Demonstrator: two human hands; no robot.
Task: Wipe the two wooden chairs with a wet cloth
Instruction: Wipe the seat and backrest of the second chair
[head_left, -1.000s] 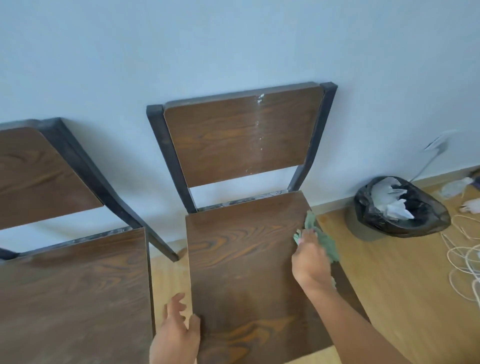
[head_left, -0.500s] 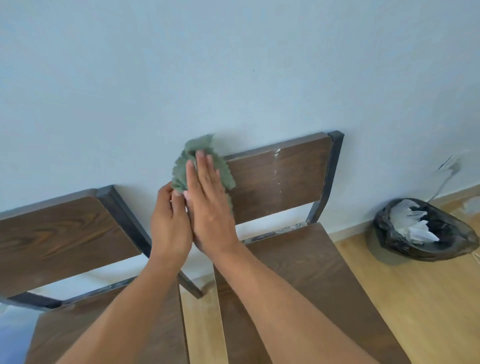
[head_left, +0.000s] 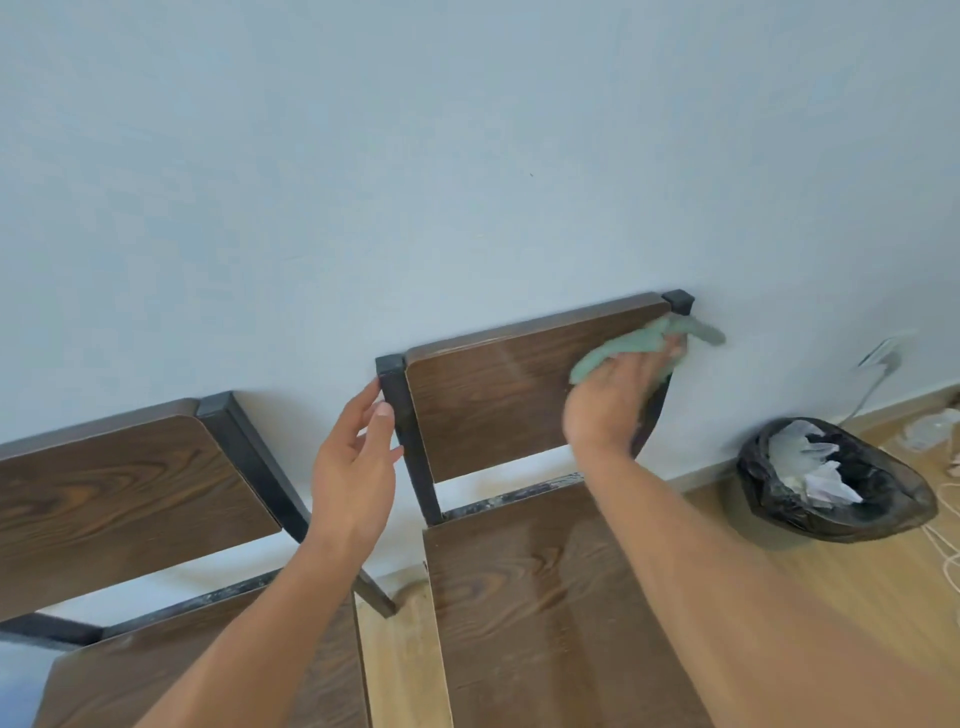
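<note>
Two dark wooden chairs with black metal frames stand side by side against a pale wall. On the right chair (head_left: 498, 400), my right hand (head_left: 618, 400) presses a green cloth (head_left: 628, 348) against the upper right part of the backrest, by the right post. My left hand (head_left: 358, 452) is at the chair's left black post, fingers spread, its fingertips by the post; I cannot tell if it touches. The left chair (head_left: 119, 499) stands untouched at the lower left. Both seats are partly hidden by my forearms.
A bin lined with a black bag (head_left: 831, 483), holding white crumpled waste, sits on the wooden floor right of the chairs. White cord (head_left: 948, 551) lies at the far right edge. A narrow strip of floor (head_left: 400, 660) separates the two seats.
My right hand swept the cloth from the backrest's upper left corner to its upper right. My left hand left the cloth and now sits by the left post.
</note>
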